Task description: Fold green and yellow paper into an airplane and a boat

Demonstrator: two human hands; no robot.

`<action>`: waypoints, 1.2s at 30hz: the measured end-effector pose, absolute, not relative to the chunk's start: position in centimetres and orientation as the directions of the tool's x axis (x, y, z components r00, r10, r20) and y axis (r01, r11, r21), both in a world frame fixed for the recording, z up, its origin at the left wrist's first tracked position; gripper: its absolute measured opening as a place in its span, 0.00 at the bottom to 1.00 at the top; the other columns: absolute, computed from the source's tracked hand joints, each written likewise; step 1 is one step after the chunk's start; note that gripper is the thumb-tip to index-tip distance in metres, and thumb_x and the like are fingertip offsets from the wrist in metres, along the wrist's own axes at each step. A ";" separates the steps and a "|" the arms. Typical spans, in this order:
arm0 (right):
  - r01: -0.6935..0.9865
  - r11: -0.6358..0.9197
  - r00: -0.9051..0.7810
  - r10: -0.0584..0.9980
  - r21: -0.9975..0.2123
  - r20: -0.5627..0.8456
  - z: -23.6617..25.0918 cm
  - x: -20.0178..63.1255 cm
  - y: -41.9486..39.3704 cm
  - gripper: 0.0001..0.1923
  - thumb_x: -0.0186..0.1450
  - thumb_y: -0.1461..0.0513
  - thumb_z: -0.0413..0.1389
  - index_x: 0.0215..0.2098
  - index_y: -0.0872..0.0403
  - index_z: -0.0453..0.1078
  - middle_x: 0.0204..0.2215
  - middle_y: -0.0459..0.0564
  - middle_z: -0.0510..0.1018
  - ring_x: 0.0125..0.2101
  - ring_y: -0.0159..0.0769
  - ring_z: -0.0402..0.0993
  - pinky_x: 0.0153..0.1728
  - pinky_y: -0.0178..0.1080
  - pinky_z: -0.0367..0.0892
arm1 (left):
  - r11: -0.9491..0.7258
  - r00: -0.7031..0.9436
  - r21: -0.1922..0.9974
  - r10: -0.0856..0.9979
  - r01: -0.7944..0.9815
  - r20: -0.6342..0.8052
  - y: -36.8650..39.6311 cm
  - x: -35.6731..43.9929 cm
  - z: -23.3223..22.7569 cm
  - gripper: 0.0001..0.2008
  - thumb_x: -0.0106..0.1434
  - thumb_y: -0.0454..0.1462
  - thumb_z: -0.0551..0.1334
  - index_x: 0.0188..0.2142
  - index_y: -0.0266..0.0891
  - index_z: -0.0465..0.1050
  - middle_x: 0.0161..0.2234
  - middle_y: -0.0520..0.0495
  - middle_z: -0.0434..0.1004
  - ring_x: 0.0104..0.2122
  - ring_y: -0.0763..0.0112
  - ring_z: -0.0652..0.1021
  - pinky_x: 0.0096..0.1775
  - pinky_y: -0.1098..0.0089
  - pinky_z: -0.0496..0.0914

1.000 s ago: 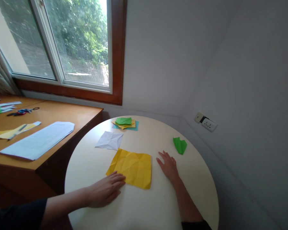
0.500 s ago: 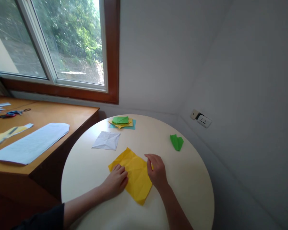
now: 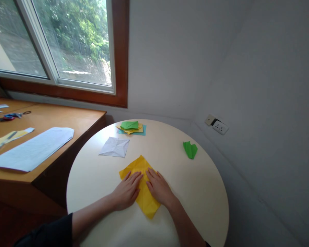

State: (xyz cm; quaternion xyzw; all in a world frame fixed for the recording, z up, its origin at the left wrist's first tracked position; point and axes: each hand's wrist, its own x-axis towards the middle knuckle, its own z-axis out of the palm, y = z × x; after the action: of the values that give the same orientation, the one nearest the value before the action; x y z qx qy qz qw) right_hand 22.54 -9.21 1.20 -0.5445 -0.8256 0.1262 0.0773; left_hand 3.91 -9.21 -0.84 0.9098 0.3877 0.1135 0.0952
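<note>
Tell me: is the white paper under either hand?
No: the white paper lies apart; left hand and right hand press the yellow paper.

yellow sheet | white sheet | green folded piece | cream round table | brown window frame

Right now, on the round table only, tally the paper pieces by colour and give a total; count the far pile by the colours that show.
Yellow: 2, under both hands, in pile
Green: 2, folded, pile top
White: 1
Blue: 1
Total: 6
</note>
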 end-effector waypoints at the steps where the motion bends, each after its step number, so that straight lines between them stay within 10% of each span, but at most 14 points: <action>1: 0.884 0.368 -0.393 0.919 -0.288 -0.033 1.2 22.6 -9.3 0.25 0.66 0.61 0.41 0.61 0.60 0.54 0.62 0.55 0.55 0.61 0.40 0.49 0.60 0.46 0.46 | -0.668 0.662 0.260 0.739 0.697 0.125 -9.2 4.0 -0.9 0.25 0.65 0.38 0.46 0.60 0.31 0.49 0.60 0.35 0.56 0.60 0.59 0.58 0.60 0.50 0.50; 36: 0.944 0.200 -0.213 0.977 -0.261 -0.020 -0.2 23.8 -14.6 0.29 0.67 0.50 0.36 0.64 0.52 0.46 0.63 0.50 0.48 0.63 0.42 0.42 0.61 0.51 0.39 | -0.325 0.317 0.206 0.946 0.923 0.070 1.0 13.5 -1.0 0.26 0.66 0.49 0.39 0.61 0.49 0.50 0.64 0.41 0.47 0.63 0.50 0.49 0.58 0.46 0.41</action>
State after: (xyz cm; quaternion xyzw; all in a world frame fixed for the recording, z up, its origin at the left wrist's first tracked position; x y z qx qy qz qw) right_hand 23.77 -14.63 -0.23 -0.6229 -0.7710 0.1088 0.0750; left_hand 13.50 1.01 -0.99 0.8090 0.5775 0.0890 0.0638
